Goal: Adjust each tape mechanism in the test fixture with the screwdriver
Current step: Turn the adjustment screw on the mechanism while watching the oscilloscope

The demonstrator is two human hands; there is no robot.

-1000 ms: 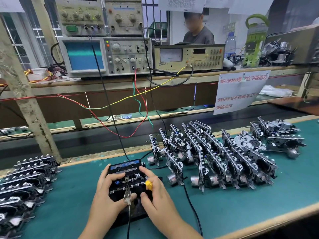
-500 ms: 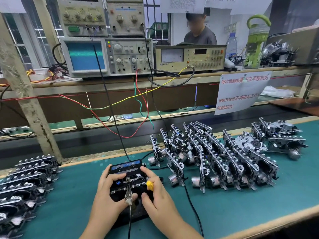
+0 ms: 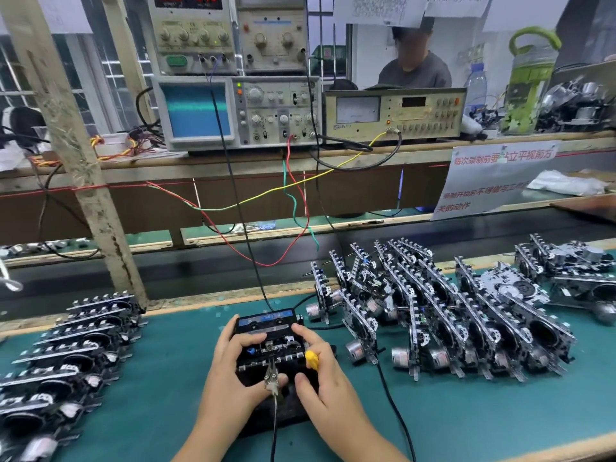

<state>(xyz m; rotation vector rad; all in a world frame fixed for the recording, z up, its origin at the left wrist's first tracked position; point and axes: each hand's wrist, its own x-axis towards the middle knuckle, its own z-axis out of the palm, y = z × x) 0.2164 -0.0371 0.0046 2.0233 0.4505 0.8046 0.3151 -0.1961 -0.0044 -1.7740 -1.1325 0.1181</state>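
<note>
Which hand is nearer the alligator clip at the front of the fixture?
Left. The left hand has its thumb touching the alligator clip from the left side; the right hand, holding the yellow screwdriver, sits just to the clip's right, apart from it.

Fixture (image 3: 266, 328) between mechanism rows (image 3: 433, 321)

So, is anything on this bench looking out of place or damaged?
Nothing stands out. Both hands hold the mechanism in the fixture; the other mechanisms lie in ordered rows left and right.
</note>
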